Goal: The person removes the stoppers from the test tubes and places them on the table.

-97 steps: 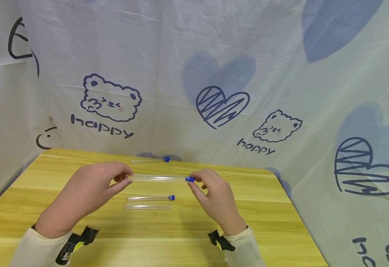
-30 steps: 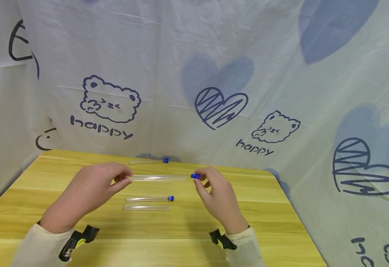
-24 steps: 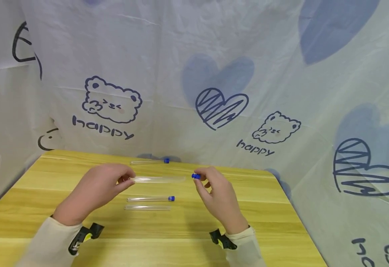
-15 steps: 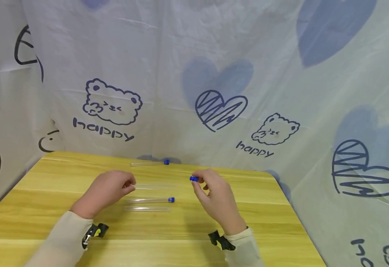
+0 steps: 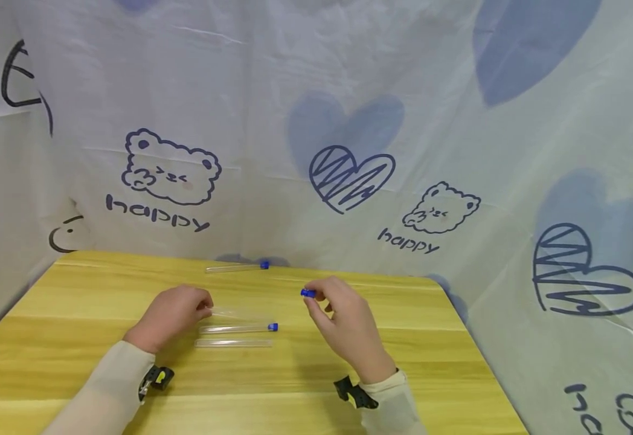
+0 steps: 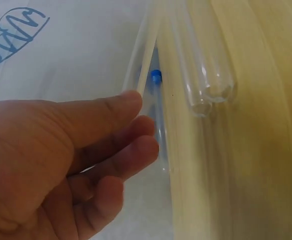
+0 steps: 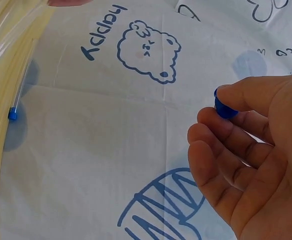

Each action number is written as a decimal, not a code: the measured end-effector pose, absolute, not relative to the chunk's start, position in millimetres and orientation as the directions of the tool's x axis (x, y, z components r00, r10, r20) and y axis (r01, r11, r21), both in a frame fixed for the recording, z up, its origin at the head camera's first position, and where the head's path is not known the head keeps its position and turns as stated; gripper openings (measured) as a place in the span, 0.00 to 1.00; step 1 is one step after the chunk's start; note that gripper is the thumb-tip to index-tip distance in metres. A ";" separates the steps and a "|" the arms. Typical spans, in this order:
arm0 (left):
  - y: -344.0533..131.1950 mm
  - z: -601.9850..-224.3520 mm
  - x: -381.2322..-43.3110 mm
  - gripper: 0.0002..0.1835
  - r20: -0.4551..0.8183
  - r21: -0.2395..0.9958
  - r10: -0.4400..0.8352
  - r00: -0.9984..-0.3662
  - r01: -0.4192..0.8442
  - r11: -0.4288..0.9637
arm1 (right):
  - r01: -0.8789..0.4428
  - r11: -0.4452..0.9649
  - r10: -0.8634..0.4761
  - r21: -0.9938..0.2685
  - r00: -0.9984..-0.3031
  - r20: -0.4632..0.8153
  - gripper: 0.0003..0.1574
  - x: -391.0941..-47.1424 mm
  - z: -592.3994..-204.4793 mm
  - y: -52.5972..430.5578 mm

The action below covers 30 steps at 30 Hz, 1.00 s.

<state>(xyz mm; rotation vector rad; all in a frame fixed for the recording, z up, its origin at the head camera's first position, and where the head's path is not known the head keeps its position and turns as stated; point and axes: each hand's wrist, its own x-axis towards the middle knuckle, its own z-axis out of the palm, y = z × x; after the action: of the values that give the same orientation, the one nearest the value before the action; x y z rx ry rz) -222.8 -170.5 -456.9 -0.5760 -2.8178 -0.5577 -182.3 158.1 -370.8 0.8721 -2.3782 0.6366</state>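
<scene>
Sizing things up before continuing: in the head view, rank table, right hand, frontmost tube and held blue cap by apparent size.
Largest to smallest:
1. Table
2. Right hand
3. Frontmost tube
4. Held blue cap

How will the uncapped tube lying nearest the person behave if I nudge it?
The uncapped tube will probably roll: it looks slim and rounded along its whole length. Its straight, clear wall suggests something stiff, possibly brittle. The glossy surface may prove slippery.
</scene>
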 end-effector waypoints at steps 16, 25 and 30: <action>-171.7 -469.4 -224.9 0.04 0.176 0.399 0.311 -0.934 0.357 0.845 | -0.676 0.678 -0.438 -0.288 -0.686 0.581 0.09 -180.1 -368.9 157.1; -171.5 -477.4 -229.0 0.03 0.167 0.388 0.312 -0.935 0.353 0.851 | -0.671 0.680 -0.433 -0.296 -0.693 0.577 0.08 -178.9 -367.1 159.0; -171.5 -482.1 -231.6 0.03 0.166 0.367 0.313 -0.935 0.353 0.861 | -0.669 0.680 -0.432 -0.299 -0.695 0.575 0.08 -179.0 -366.7 160.6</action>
<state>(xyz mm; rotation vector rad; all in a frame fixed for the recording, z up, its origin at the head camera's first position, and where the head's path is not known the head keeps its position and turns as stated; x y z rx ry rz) -231.6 -171.5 -482.1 -0.5260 -2.9328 -0.6082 -179.0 160.6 -366.7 0.8524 -2.4288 0.6904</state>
